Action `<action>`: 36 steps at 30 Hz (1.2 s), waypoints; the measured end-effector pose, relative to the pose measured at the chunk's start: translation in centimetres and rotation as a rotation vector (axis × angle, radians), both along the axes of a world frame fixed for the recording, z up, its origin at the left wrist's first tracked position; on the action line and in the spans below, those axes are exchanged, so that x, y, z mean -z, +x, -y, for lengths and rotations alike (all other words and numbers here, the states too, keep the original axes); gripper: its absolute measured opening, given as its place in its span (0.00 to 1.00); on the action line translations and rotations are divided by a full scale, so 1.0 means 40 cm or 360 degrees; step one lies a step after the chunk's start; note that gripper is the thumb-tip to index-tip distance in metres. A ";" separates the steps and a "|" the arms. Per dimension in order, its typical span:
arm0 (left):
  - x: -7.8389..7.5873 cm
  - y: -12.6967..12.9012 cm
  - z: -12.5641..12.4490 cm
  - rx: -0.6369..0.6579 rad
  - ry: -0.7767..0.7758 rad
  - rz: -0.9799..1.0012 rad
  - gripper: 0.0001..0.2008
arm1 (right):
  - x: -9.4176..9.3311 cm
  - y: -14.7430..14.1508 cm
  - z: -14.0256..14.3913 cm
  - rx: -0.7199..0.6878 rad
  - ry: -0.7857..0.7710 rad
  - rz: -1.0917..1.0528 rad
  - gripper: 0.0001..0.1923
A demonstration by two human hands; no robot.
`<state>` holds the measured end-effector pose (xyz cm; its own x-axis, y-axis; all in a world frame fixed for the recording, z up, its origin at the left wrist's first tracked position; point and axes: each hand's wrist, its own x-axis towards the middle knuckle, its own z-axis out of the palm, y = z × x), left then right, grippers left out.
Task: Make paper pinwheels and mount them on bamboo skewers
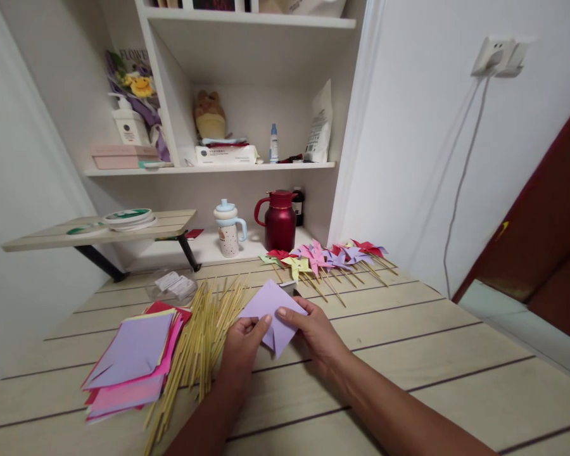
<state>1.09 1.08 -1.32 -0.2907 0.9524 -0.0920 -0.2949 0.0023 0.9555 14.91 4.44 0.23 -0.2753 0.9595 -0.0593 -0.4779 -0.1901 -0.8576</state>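
The paper (272,310) hides the fingertips of both hands behind it, and a small dark thing just behind the paper is mostly covered. Both forearms run off the bottom edge. Labels on the shelf (209,168) bottles are too small to read.

Bright even indoor light, soft faint shadows, sharp centre, wide-angle stretch and bending at the edges

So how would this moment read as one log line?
both hands pinch lilac paper square | left hand | right hand | bamboo sticks left | finished paper pinwheels behind
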 end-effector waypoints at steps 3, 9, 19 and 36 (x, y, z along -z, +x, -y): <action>-0.003 0.002 0.004 -0.0036 -0.0010 -0.0025 0.18 | -0.002 -0.002 0.002 0.0021 -0.0020 0.0059 0.22; -0.006 0.004 0.004 0.0013 0.0054 0.0007 0.19 | 0.003 -0.003 -0.001 0.0086 -0.0036 0.0073 0.21; 0.006 -0.001 0.004 0.0227 0.0216 0.0069 0.20 | 0.013 -0.005 -0.003 0.0035 -0.0122 -0.0021 0.21; 0.005 -0.012 0.003 0.0013 0.0106 -0.0179 0.18 | 0.008 -0.009 0.007 -0.0081 -0.0135 0.0016 0.20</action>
<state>0.61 0.95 -1.51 -0.2881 0.9576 0.0041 -0.1864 -0.0603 0.9806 14.55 4.14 -0.09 -0.3225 0.9357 -0.1431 -0.4570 -0.2863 -0.8421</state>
